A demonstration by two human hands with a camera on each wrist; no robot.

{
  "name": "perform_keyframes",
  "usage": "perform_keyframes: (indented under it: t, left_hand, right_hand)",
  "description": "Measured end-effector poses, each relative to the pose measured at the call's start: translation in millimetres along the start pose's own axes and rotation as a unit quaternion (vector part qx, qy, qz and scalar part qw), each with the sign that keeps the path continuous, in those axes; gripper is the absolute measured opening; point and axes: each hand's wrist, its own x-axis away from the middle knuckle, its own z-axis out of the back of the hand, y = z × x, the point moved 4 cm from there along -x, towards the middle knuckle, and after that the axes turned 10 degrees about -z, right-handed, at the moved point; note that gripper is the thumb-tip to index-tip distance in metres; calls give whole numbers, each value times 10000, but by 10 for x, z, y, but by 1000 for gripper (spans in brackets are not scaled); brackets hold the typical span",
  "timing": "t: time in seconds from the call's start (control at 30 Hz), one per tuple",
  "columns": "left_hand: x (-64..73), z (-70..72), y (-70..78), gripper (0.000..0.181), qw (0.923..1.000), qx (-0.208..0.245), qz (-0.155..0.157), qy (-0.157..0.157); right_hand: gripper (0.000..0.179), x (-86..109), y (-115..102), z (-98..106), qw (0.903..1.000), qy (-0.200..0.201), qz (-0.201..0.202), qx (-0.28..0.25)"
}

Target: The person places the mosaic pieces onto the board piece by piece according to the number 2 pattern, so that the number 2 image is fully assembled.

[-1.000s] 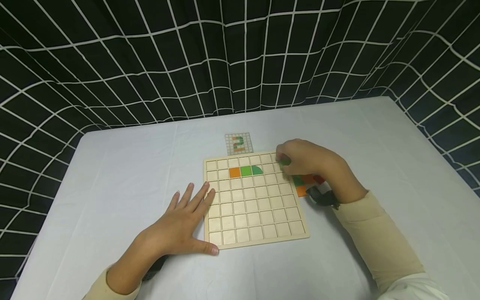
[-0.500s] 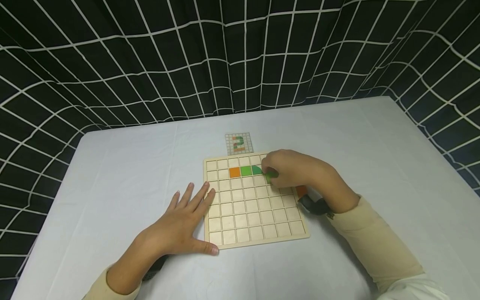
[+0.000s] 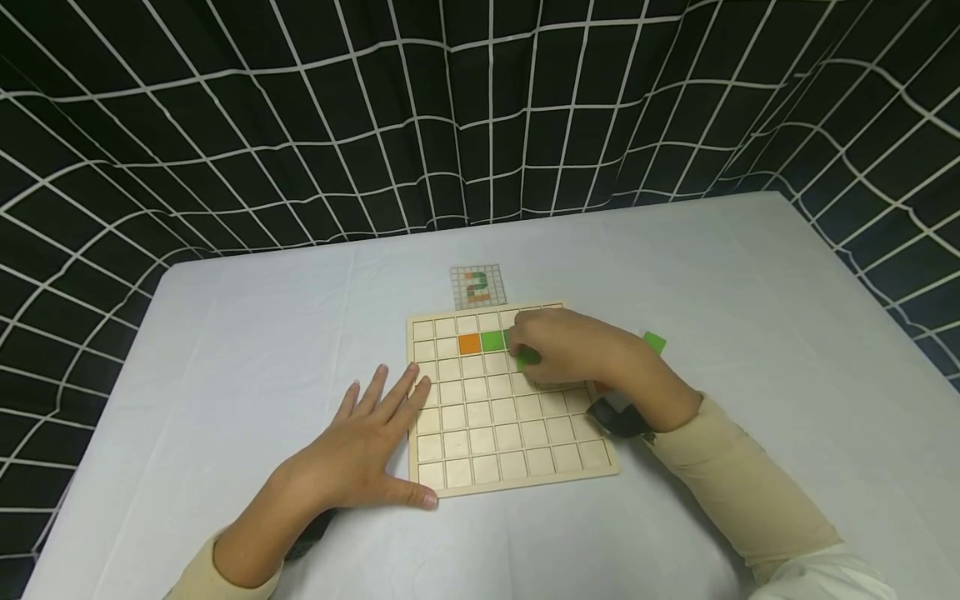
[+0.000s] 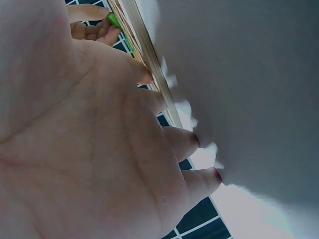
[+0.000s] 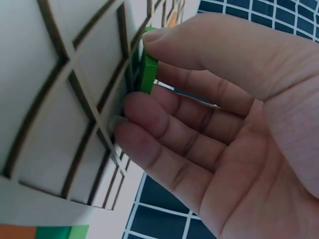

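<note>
A wooden grid board (image 3: 495,437) lies flat on the white table. In its second row sit an orange square tile (image 3: 469,344) and a light green square tile (image 3: 492,342). My left hand (image 3: 352,454) is spread at the board's left edge, fingertips on the border and thumb by the near corner. Over the upper right of the board, my right hand (image 3: 573,346) pinches a green tile (image 5: 148,72) between thumb and fingers. The right wrist view shows this tile on edge, close against the grid. The darker green rounded tile beside the green square is mostly hidden by that hand.
A small card (image 3: 478,287) with a coloured grid pattern lies just beyond the board. Loose tiles lie off its right side, including a light green tile (image 3: 655,342) and an orange tile (image 5: 17,231), partly behind the right arm. A dark gridded curtain (image 3: 480,108) stands behind the table.
My right hand has moved left from the board's right edge with the green tile, to beside the row of placed tiles. A loose green tile now shows behind the forearm. My left hand stays put.
</note>
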Motion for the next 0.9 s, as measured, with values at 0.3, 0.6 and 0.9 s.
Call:
perform_keyframes:
  t: [0.3,0.6,0.9]
  left_hand:
    - [-10,0,-3,128,10000,-6,12,-11]
    - [-9,3,-2,127,10000,-12,12,-1]
    - [-9,-8,1,128,10000,-44,29,-22]
  right_hand:
    - [13,-61,-1,-28,9995,172,194,-194]
    - [22,-89,46,-40,9986,156,66,-510]
    - [21,-43,72,18,9988,-19,121,-475]
